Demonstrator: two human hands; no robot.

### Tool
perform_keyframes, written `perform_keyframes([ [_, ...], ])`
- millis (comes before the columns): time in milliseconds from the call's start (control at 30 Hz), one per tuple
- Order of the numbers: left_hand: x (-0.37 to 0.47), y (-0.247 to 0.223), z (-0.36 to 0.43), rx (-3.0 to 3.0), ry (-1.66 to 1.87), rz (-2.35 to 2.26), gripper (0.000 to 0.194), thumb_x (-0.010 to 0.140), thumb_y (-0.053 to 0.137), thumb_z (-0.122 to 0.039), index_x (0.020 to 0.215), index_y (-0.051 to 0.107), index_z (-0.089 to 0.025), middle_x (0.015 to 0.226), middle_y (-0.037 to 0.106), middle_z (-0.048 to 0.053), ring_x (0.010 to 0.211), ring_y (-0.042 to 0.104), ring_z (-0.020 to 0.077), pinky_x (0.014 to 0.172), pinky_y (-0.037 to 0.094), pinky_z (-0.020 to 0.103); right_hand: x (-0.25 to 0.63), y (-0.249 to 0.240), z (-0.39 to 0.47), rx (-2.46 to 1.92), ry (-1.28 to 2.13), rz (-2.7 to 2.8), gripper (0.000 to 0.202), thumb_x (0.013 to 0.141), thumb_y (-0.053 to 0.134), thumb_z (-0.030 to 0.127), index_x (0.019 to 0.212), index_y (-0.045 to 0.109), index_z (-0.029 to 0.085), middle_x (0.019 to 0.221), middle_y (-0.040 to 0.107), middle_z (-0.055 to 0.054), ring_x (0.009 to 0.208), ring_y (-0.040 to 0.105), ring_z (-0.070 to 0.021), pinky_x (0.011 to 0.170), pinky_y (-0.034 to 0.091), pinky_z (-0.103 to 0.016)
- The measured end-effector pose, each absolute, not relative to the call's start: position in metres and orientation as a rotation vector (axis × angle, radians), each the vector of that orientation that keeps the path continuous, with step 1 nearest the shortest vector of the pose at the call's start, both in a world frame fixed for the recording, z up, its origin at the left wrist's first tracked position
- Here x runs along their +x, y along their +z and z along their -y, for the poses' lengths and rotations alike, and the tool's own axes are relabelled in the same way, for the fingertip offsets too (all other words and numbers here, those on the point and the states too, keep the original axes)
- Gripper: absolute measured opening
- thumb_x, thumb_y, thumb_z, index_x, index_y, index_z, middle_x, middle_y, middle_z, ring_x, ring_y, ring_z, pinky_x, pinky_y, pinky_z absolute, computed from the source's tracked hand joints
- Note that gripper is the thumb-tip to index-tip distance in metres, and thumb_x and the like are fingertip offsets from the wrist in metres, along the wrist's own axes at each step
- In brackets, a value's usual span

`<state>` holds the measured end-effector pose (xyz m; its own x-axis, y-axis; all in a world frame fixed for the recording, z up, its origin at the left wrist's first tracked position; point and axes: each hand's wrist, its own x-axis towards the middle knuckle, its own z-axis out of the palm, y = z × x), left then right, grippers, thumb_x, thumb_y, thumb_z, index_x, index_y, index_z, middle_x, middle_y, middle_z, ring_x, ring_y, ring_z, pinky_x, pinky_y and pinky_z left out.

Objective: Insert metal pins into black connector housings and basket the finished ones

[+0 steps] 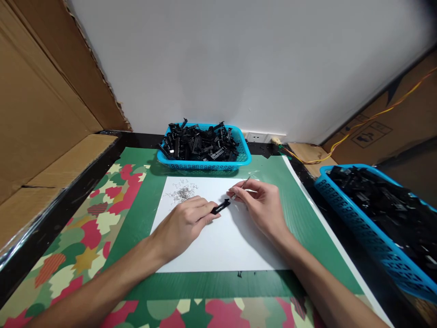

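Observation:
My left hand (194,214) is closed on a small black plastic part (222,206), whose narrow end sticks out to the right from between thumb and fingers. Just right of that end, my right hand (261,200) pinches a thin metal tool (246,181) that slants up past the fingers. Whether its tip carries anything is too small to tell. Both hands are above a white sheet (218,250). Beyond my left hand, a loose pile of tiny bent wire pieces (184,193) lies on the sheet.
A blue basket (201,166) heaped with black plastic parts stands behind the sheet. Another blue basket (368,232) of black parts is at the right. Cardboard (37,100) walls the left side. Yellow and red wires (341,139) run to a socket (256,137).

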<state>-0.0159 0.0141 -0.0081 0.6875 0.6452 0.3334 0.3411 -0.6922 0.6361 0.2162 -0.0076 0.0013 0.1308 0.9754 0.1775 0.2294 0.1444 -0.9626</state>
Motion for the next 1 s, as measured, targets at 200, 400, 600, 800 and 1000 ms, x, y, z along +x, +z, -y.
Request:
perform_keyframes([
  [200,-0.0155,-0.0095,-0.0143,2.281,0.776,-0.77,0.019,0.108,0.059,-0.024,0.1,0.076,-0.018,0.09,0.074,0.005,0.085,0.066,0.0202,0.079,0.054,0.036,0.21,-0.0028,0.006,-1.292,0.929,1.272,0.021,0.092,0.076,0.034,0.083,0.078,0.015,0.088,0.079,-0.009,0.082,0.075,-0.022,0.076,0.062,-0.036],
  [400,-0.0145,-0.006,-0.0131,2.264,0.741,-0.776,0.02,0.108,0.059,-0.023,0.105,0.078,-0.016,0.087,0.073,0.005,0.081,0.064,0.0197,0.075,0.05,0.035,0.2143,-0.0014,0.0061,-1.294,0.926,1.329,0.019,0.094,0.073,0.031,0.085,0.08,0.016,0.084,0.076,-0.007,0.074,0.069,-0.0179,0.071,0.058,-0.032],
  [600,-0.0143,-0.0064,-0.0116,2.237,0.741,-0.78,0.021,0.108,0.058,-0.023,0.101,0.077,-0.016,0.083,0.071,0.004,0.078,0.062,0.0185,0.072,0.047,0.034,0.2171,-0.004,0.0054,-1.301,0.915,1.364,0.02,0.094,0.072,0.031,0.084,0.08,0.016,0.081,0.076,-0.007,0.073,0.068,-0.0185,0.068,0.055,-0.031],
  [800,-0.014,-0.0059,-0.0108,2.211,0.75,-0.773,0.024,0.108,0.058,-0.024,0.091,0.074,-0.017,0.084,0.071,0.004,0.076,0.063,0.018,0.071,0.046,0.033,0.2158,-0.0041,0.0082,-1.332,0.872,1.351,0.018,0.091,0.076,0.031,0.082,0.082,0.016,0.083,0.079,-0.008,0.073,0.07,-0.0194,0.069,0.057,-0.032],
  [1000,-0.0141,-0.0037,-0.011,2.238,0.741,-0.779,0.023,0.108,0.057,-0.022,0.093,0.074,-0.017,0.083,0.07,0.004,0.077,0.064,0.0188,0.071,0.047,0.032,0.2155,-0.0032,0.0094,-1.373,0.87,1.343,0.02,0.089,0.077,0.032,0.079,0.083,0.016,0.078,0.078,-0.008,0.068,0.068,-0.0194,0.063,0.054,-0.031],
])
